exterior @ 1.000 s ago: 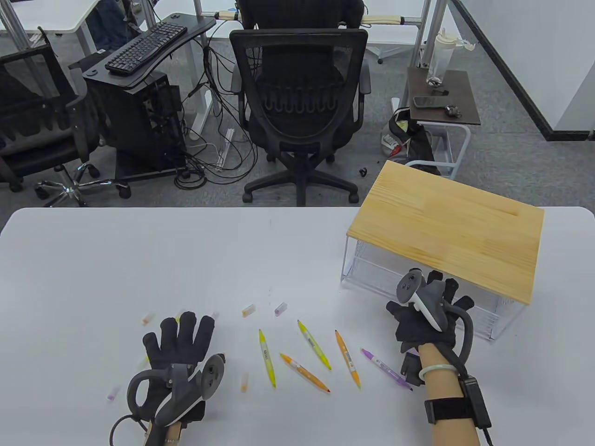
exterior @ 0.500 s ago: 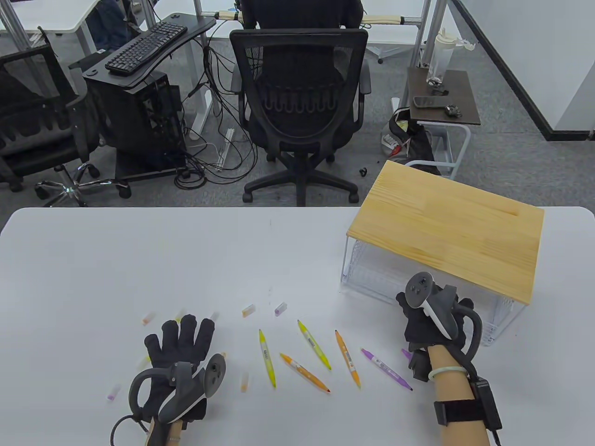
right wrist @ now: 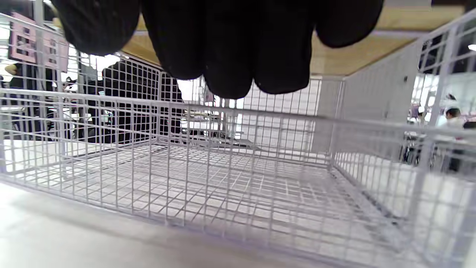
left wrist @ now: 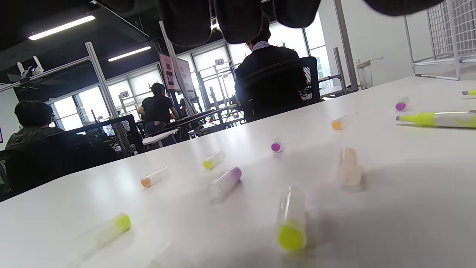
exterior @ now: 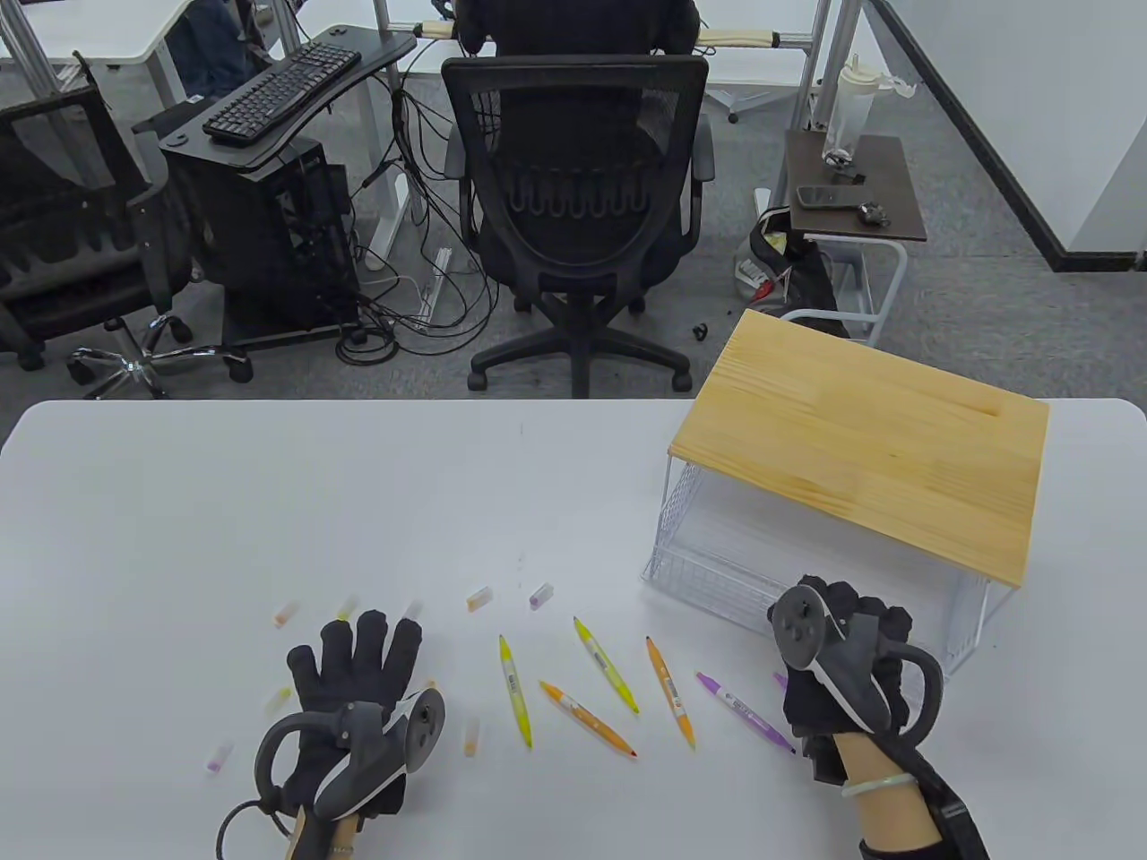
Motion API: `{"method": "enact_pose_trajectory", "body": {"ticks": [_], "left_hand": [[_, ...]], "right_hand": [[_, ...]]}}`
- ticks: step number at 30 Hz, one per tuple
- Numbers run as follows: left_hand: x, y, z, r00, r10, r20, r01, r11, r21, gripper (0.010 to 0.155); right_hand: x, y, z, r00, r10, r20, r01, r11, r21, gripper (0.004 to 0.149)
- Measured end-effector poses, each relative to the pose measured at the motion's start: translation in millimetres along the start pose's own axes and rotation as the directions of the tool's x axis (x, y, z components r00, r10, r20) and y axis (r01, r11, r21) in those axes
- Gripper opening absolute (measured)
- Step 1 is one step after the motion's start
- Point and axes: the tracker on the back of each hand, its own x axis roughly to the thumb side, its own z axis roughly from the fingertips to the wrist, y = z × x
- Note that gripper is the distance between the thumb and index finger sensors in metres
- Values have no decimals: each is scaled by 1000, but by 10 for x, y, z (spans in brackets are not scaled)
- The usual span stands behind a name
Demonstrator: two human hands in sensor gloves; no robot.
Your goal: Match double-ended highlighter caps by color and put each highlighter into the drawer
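Drawer (exterior: 708,587) sitting partly pulled out at lower right, right hand (exterior: 838,658) gripping its front rim with curled fingers to make room for loading. Left hand (exterior: 354,685) lying flat, fingers spread, holding nothing. Highlighters (exterior: 591,685) and caps (exterior: 479,598) lying uncapped on counter (exterior: 358,502), bottom center.

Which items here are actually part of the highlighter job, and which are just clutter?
Job items:
- yellow highlighters
- orange highlighters
- purple highlighter
- loose caps
- wire drawer, pulled partway out, right hand at its front
- left hand, flat on the table

Lying about:
- office chair
- keyboard
- side table with phone
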Motion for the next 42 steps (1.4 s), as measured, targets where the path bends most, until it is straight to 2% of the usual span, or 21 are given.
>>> {"method": "enact_pose_trajectory", "body": {"ticks": [3,7,11,14,20,31,36,42], "left_hand": [[11,-8,-1,1000,4,4,-4,1000,-6,75],[76,-6,19,999,-26,26,26,1000,-8,75],[117,18,37,998,-44,38,44,999,4,75],[122,26,42,998,-45,39,45,999,8,75],[109,35,49,998,-55,33,55,998,-2,74],[77,60,60,998,-59,22,59,998,1,74],[91,52,56,997,-69,29,70,998,-4,74],[115,50,60,995,-90,36,90,996,-6,73]], "right_hand": [[-53,102,111,999,48,24,-50,993,104,47],[-224,423,138,989,146,-6,-137,943,304,62],[-369,618,127,983,180,-37,-150,902,404,66],[-421,688,116,983,177,-51,-139,893,427,69],[-443,819,106,990,131,-58,-88,873,480,63],[-393,924,125,981,194,-25,-158,864,478,69],[-388,939,129,980,197,-31,-160,870,467,66],[-373,925,124,979,201,-44,-160,878,451,55]]}}
